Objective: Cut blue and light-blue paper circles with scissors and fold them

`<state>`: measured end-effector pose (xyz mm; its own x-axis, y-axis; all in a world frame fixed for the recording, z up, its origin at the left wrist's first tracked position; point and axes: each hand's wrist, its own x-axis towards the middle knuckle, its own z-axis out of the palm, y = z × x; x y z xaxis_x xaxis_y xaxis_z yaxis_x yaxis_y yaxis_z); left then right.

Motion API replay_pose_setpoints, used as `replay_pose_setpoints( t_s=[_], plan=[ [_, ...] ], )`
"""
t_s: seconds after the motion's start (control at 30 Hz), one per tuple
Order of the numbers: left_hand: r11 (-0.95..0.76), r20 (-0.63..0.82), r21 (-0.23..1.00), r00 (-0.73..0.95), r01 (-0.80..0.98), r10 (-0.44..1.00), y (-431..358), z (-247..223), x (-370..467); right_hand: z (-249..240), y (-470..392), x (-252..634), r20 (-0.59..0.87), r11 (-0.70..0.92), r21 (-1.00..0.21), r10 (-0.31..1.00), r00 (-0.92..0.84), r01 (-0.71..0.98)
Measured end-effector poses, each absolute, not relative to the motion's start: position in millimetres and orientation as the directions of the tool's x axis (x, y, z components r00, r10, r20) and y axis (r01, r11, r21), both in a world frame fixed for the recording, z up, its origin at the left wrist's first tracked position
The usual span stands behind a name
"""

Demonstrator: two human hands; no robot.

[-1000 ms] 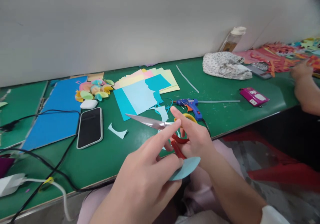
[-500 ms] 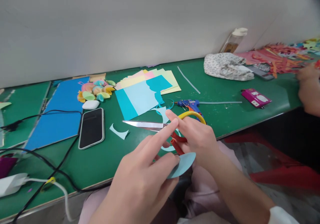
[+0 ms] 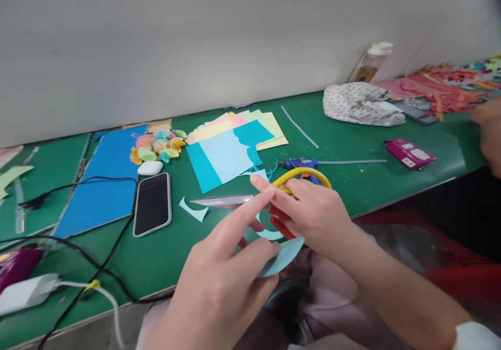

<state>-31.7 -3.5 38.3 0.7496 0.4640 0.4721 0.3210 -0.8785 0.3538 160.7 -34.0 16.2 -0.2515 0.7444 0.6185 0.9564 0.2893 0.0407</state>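
Observation:
My left hand [image 3: 223, 272] pinches a light blue paper piece [image 3: 285, 257] with a curved edge between its lower fingers and thumb. Its index finger reaches up to the fingers of my right hand [image 3: 313, 209]. That right hand grips scissors [image 3: 223, 201] with yellow and red handles, the blades pointing left over the table and looking closed. Light blue offcuts [image 3: 194, 210] lie beyond the blades and under the hands. Behind them rests a stack of coloured paper [image 3: 225, 154], with pale blue and teal sheets on top.
A phone [image 3: 152, 204], a white case [image 3: 150, 168], folded paper petals [image 3: 158, 146] and a blue board [image 3: 104, 183] lie left. A glue gun [image 3: 299, 163], purple box [image 3: 410, 153], patterned cloth [image 3: 362, 105] and bottle [image 3: 371, 63] are right. Black cables [image 3: 97, 266] cross the front left. Another person's hand [image 3: 489, 131] shows at far right.
The view has shifted slightly, so the table's things appear farther right. The scissors' blades look narrower and more closed. Both hands keep their holds.

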Motion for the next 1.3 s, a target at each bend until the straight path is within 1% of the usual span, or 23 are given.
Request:
replay_pose_setpoints(
  t_s=[0.13, 0.17, 0.2, 0.23, 0.27, 0.3, 0.33, 0.37, 0.4, 0.43, 0.47, 0.5, 0.53, 0.6, 0.67, 0.77, 0.83, 0.93, 1.0, 1.07, 1.13, 1.3],
  plan=[
    [-0.861, 0.466, 0.406, 0.742, 0.305, 0.482, -2, 42, -36, 16, -27, 160, 0.616, 0.268, 0.075, 0.745, -0.256, 0.961],
    [-0.849, 0.458, 0.431, 0.737, 0.305, 0.497, 0, 44, -37, 15, -24, 160, 0.614, 0.277, 0.063, 0.746, -0.256, 0.959],
    [-0.831, 0.445, 0.463, 0.730, 0.309, 0.519, 2, 46, -38, 14, -21, 161, 0.613, 0.287, 0.023, 0.753, -0.241, 0.958],
    [-0.804, 0.429, 0.505, 0.718, 0.313, 0.548, 6, 48, -40, 13, -17, 162, 0.612, 0.292, -0.058, 0.766, -0.197, 0.955],
    [-0.765, 0.396, 0.555, 0.705, 0.327, 0.589, 11, 49, -40, 12, -12, 162, 0.604, 0.296, -0.187, 0.786, -0.128, 0.937],
    [-0.716, 0.379, 0.614, 0.671, 0.333, 0.637, 16, 49, -40, 12, -7, 163, 0.585, 0.299, -0.355, 0.810, -0.040, 0.886],
    [-0.651, 0.341, 0.681, 0.641, 0.335, 0.687, 23, 48, -40, 12, -1, 163, 0.547, 0.305, -0.535, 0.836, 0.048, 0.787],
    [-0.572, 0.283, 0.752, 0.622, 0.329, 0.730, 30, 46, -38, 13, 5, 162, 0.496, 0.314, -0.695, 0.860, 0.116, 0.646],
    [-0.468, 0.219, 0.826, 0.587, 0.314, 0.780, 37, 42, -36, 15, 10, 161, 0.444, 0.323, -0.810, 0.883, 0.151, 0.489],
    [-0.341, 0.133, 0.897, 0.562, 0.282, 0.816, 43, 37, -34, 17, 15, 159, 0.401, 0.332, -0.878, 0.903, 0.152, 0.345],
    [-0.215, 0.050, 0.948, 0.560, 0.234, 0.827, 50, 31, -32, 19, 19, 158, 0.369, 0.332, -0.913, 0.920, 0.132, 0.239],
    [-0.103, -0.028, 0.975, 0.570, 0.195, 0.821, 55, 25, -31, 20, 22, 156, 0.340, 0.320, -0.931, 0.935, 0.100, 0.174],
    [-0.026, -0.079, 0.984, 0.563, 0.176, 0.823, 59, 19, -29, 21, 25, 154, 0.316, 0.305, -0.941, 0.947, 0.059, 0.147],
    [0.064, -0.140, 0.986, 0.555, 0.154, 0.820, 65, 8, -28, 20, 29, 151, 0.279, 0.279, -0.948, 0.960, -0.023, 0.151],
    [0.106, -0.169, 0.984, 0.551, 0.145, 0.818, 68, 1, -28, 15, 32, 149, 0.247, 0.257, -0.952, 0.966, -0.080, 0.169],
    [0.125, -0.180, 0.983, 0.538, 0.137, 0.823, 71, -4, -28, 3, 35, 149, 0.225, 0.234, -0.959, 0.971, -0.077, 0.158],
    [0.135, -0.176, 0.984, 0.487, 0.118, 0.856, 72, -5, -27, -4, 38, 148, 0.235, 0.237, -0.961, 0.971, -0.033, 0.145],
    [0.170, -0.160, 0.985, 0.346, 0.003, 0.924, 72, -7, -21, -10, 42, 144, 0.231, 0.227, -0.970, 0.972, 0.041, 0.085],
    [0.175, -0.145, 0.979, 0.251, -0.101, 0.957, 72, -10, -17, -13, 43, 141, 0.185, 0.184, -0.983, 0.979, 0.090, 0.021],
    [0.168, -0.138, 0.973, 0.183, -0.160, 0.973, 71, -12, -12, -15, 44, 140, 0.125, 0.129, -0.991, 0.984, 0.126, -0.025],
    [0.177, -0.151, 0.971, 0.165, -0.160, 0.975, 69, -15, -9, -17, 44, 141, 0.089, 0.094, -0.995, 0.987, 0.134, -0.037],
    [0.221, -0.195, 0.968, 0.200, -0.118, 0.960, 66, -15, -6, -19, 46, 145, 0.093, 0.095, -0.995, 0.989, 0.112, -0.013]
  ],
)
